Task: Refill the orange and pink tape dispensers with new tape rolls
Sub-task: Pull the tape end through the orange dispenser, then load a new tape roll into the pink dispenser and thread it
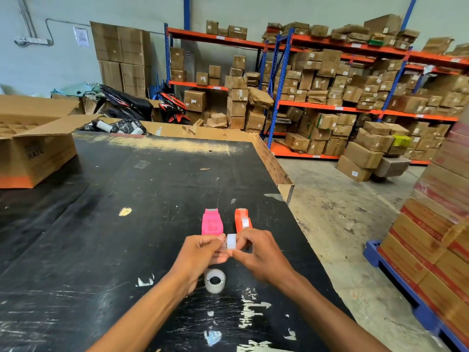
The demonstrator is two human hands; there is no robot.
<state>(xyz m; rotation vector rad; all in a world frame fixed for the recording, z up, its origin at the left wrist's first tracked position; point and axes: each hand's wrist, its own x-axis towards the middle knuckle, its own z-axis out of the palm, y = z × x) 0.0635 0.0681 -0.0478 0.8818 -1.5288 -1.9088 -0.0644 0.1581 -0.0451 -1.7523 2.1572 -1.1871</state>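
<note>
Both hands, the left hand (200,252) and right hand (258,252), pinch one tape roll (231,241) between fingertips above the black table (101,224). Just beyond stand the pink dispenser (212,222) and, right of it, the orange dispenser (242,219); a second roll (214,280) lies nearer.

We see open black table (127,199) left of and beyond the pink dispenser (212,222) and orange dispenser (242,221). A spare tape roll (214,280) lies between our wrists, and a cardboard box (35,153) blocks the far left.

Warehouse or stockroom interior: orange-and-blue pallet racks (337,107) stacked with taped cardboard cartons (363,154), a bare concrete floor (337,219), and a scuffed black packing tabletop (142,199), all extending beyond the fingers.
</note>
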